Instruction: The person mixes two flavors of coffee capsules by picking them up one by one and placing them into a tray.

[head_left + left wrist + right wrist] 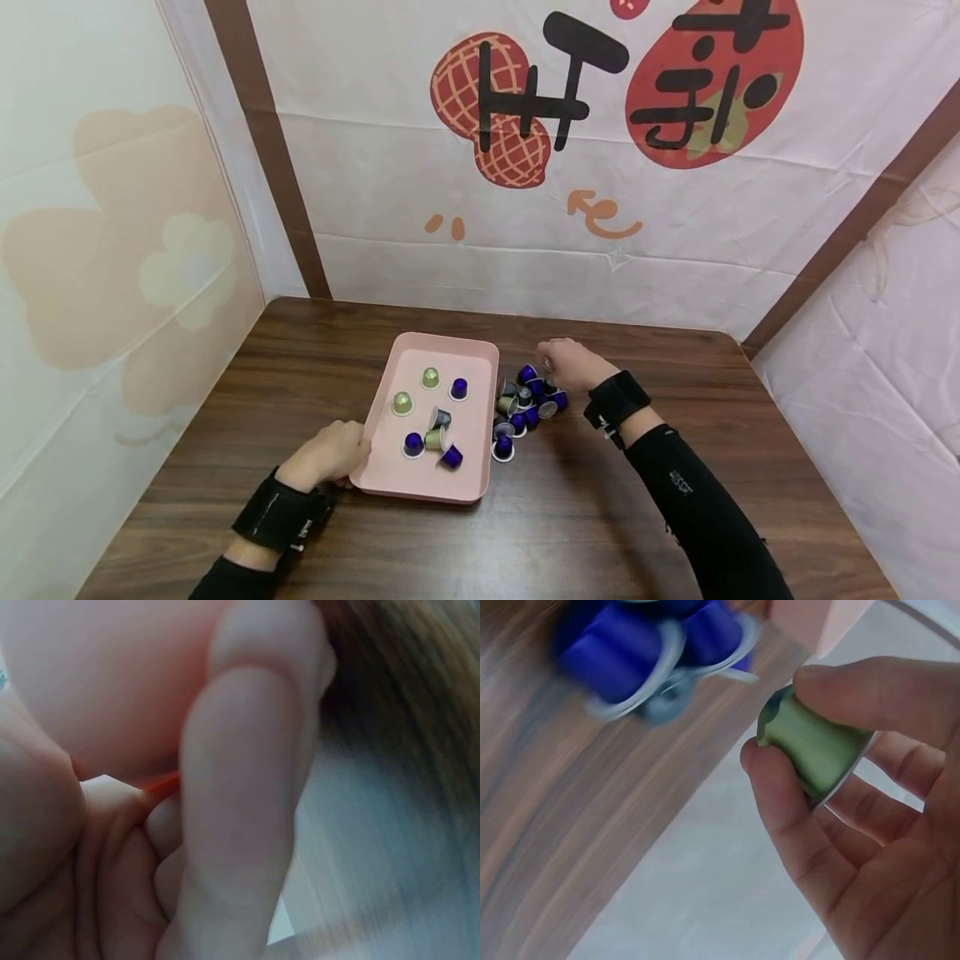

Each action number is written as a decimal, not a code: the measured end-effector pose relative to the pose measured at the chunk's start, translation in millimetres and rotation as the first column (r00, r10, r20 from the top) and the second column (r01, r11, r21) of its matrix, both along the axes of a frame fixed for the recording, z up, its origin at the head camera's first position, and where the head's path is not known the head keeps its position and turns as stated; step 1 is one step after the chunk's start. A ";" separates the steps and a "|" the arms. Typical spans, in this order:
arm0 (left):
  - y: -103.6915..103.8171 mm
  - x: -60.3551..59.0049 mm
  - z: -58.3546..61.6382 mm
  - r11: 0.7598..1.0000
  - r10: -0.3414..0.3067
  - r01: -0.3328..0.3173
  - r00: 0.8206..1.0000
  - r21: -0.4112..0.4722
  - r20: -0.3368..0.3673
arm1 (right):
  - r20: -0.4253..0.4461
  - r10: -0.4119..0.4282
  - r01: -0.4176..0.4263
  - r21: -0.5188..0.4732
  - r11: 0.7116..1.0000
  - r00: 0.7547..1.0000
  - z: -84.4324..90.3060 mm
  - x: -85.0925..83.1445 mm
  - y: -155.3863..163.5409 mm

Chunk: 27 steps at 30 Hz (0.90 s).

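My left hand (330, 454) grips the left rim of a pink tray (468, 425) near its front corner. The left wrist view shows a finger (240, 780) close up beside a blurred pink surface. Past the tray's right side, my right hand (573, 364) is raised over a pile of coffee capsules (532, 417). It pinches a green coffee capsule (814, 746) between thumb and forefinger, clear in the right wrist view but hidden in the head view. Inside the tray sit several capsules: green ones (402, 403), blue ones (413, 444) and a grey one (440, 418).
The pile of blue, grey and green capsules lies close against the tray's right side. A dark wooden table (637, 525) carries everything. Behind its far edge hangs a printed cloth (360, 208), with more cloth at both sides.
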<state>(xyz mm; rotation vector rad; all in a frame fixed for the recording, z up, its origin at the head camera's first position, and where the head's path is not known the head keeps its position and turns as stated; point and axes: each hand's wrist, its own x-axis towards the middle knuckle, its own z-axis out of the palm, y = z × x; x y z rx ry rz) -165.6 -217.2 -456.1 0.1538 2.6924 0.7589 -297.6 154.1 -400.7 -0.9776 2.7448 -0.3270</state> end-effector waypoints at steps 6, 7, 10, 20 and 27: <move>0.6 1.0 -3.4 1.000 -0.006 0.006 1.000 -0.002 -0.005 | -0.025 0.060 -0.061 -0.033 0.998 0.998 1.8 8.7 -23.5; 0.4 0.8 -3.5 1.000 -0.005 0.005 1.000 -0.005 -0.008 | -0.030 0.068 -0.069 -0.044 0.997 0.997 2.0 10.9 -27.9; 0.0 -0.1 -3.1 1.000 -0.006 0.006 1.000 -0.010 -0.020 | -0.047 0.099 -0.102 -0.066 0.993 0.994 1.7 18.3 -42.5; -0.2 1.5 0.7 1.000 0.003 -0.003 1.000 -0.009 -0.008 | -0.024 0.171 -0.172 -0.084 0.981 0.985 -0.5 45.0 -89.4; 0.6 0.3 1.2 1.000 -0.007 0.007 1.000 -0.010 -0.015 | -0.002 0.163 -0.163 -0.060 0.985 0.987 -6.2 49.5 -103.4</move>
